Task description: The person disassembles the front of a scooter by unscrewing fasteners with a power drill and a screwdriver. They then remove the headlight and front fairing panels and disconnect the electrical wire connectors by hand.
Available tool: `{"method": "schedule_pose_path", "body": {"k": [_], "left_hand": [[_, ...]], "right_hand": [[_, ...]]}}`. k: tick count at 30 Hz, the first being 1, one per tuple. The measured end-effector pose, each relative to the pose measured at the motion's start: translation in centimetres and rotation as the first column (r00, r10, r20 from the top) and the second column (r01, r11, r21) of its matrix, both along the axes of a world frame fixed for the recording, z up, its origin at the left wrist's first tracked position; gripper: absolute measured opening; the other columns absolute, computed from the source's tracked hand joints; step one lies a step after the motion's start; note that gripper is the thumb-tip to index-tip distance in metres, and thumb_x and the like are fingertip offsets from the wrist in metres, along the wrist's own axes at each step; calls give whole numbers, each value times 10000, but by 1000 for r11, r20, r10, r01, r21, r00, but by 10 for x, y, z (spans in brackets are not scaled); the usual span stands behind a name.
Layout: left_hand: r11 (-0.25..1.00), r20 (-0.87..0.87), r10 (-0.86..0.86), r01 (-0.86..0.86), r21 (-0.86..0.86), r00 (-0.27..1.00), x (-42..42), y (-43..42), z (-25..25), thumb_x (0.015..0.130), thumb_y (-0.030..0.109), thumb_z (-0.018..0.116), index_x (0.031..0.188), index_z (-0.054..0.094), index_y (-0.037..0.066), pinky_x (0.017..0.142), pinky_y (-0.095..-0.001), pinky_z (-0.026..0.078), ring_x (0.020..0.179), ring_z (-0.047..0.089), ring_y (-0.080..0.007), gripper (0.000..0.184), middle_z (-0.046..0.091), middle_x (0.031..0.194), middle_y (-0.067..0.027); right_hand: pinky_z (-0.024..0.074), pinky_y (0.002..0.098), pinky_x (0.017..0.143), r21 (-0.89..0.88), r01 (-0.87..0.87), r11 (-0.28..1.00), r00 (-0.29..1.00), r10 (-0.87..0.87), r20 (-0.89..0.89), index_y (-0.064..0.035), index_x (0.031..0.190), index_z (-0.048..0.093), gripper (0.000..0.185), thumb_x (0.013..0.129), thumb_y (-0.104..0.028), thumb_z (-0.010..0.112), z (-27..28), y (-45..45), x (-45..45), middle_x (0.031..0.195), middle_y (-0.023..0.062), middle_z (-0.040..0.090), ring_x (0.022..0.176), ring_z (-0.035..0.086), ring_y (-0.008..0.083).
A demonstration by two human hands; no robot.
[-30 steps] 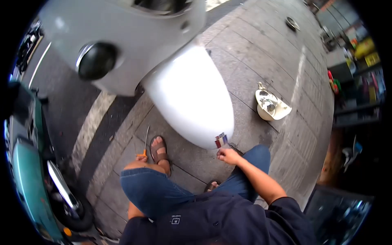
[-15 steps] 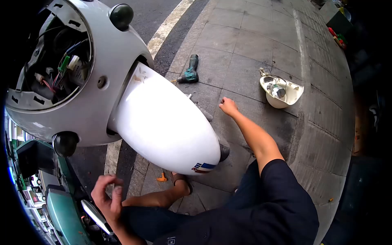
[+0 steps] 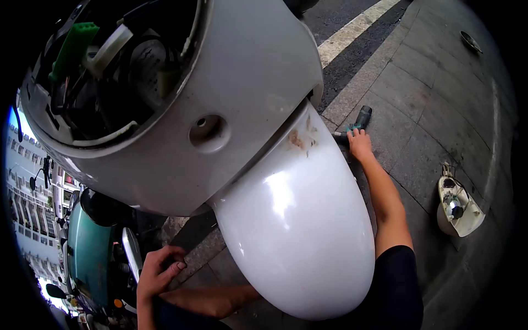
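Observation:
My right hand (image 3: 360, 144) reaches down past the white front fender (image 3: 297, 220) to the pavement, its fingers over the body of a teal and black cordless drill (image 3: 363, 115). The drill lies on its side, partly hidden by those fingers. Near my bent leg, my left hand (image 3: 158, 272) is raised with loosely bent fingers and thumb apart, holding nothing. Above the fender stands the grey-white scooter fairing (image 3: 247, 93). Its round front opening shows loose wiring, a green connector (image 3: 74, 47) and a white connector (image 3: 110, 49).
A cream-coloured shell (image 3: 448, 217) with parts and wires inside lies on the paving at the right. Farther back is a small round object (image 3: 471, 42). A green vehicle (image 3: 91, 247) stands close at the left. A white road line (image 3: 357, 30) runs beyond the kerb.
My right hand has moved forward from above the paving onto the drill. My view has come closer to the scooter, and my left hand's fingers have loosened a little.

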State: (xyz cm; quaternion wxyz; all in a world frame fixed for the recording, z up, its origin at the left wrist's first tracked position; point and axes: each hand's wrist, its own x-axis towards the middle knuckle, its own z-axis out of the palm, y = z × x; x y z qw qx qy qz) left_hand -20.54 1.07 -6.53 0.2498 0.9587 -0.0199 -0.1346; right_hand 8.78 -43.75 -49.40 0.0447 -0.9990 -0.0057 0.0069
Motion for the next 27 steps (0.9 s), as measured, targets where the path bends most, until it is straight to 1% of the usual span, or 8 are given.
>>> {"method": "schedule_pose_path", "body": {"k": [4, 6, 8, 10, 12, 13, 18, 27], "left_hand": [[992, -46, 111, -114, -62, 993, 2, 15, -5, 814, 133, 697, 1000, 620, -33, 701, -291, 496, 717, 639, -177, 261, 642, 751, -90], [992, -37, 69, -73, -106, 997, 6, 18, -6, 821, 140, 697, 1012, 623, -26, 708, -290, 501, 736, 650, -171, 263, 648, 760, -86], [986, -100, 83, -97, -138, 991, 8, 16, -5, 836, 174, 703, 1030, 636, -4, 708, -291, 504, 745, 661, -175, 272, 661, 767, -79], [993, -106, -44, 32, -113, 993, 15, 9, 3, 878, 193, 669, 1092, 626, 15, 672, -302, 490, 715, 650, -183, 281, 657, 761, -66], [980, -47, -164, 157, -120, 985, 15, 12, -1, 895, 231, 653, 1116, 615, 27, 665, -312, 488, 700, 640, -205, 303, 645, 749, -77], [975, -51, -177, 168, -146, 983, 14, 15, -2, 902, 247, 645, 1123, 611, 30, 653, -321, 486, 692, 635, -211, 312, 644, 753, -79], [958, -10, -231, 226, -178, 973, 5, 10, -4, 919, 278, 630, 1132, 603, 40, 623, -341, 464, 669, 608, -208, 321, 618, 730, -62], [888, 102, -334, 349, -299, 937, -21, -6, 7, 913, 239, 636, 1112, 608, 43, 680, -347, 527, 731, 654, -231, 281, 645, 791, -93]], "right_hand": [[485, 446, 765, -44, -136, 990, 989, 138, 54, -120, 1167, 599, 286, 923, -199, 473, -1, -9, -33, 1093, 99, 582, 1013, 561, 302], [480, 432, 785, 60, -167, 984, 982, 171, -76, -117, 1080, 602, 240, 847, -162, 562, 9, -14, -58, 1039, 98, 594, 1019, 569, 296], [475, 440, 788, 178, -225, 958, 974, 223, 27, -109, 1060, 603, 256, 808, -125, 564, 7, -38, -79, 1028, 111, 595, 989, 578, 313], [488, 458, 768, 110, -241, 964, 962, 223, 154, -75, 1137, 600, 412, 742, -181, 646, 0, -67, -94, 981, 131, 648, 924, 617, 356], [380, 518, 1025, 320, -317, 893, 907, 384, -173, -97, 1396, 451, 614, 801, -184, 575, 4, -85, -100, 1398, 141, 475, 1265, 445, 370], [386, 515, 1013, 347, -301, 888, 871, 404, -278, -94, 1385, 458, 607, 798, -186, 580, 8, -89, -109, 1375, 144, 485, 1246, 454, 371], [415, 498, 951, 237, -200, 951, 857, 287, -427, -77, 1329, 493, 572, 781, -197, 604, 3, -78, -160, 1259, 156, 537, 1155, 504, 375], [468, 469, 841, 271, 53, 961, 913, 63, -402, -47, 1229, 556, 515, 752, -217, 647, 15, -84, -208, 1051, 178, 629, 991, 593, 382]]}}
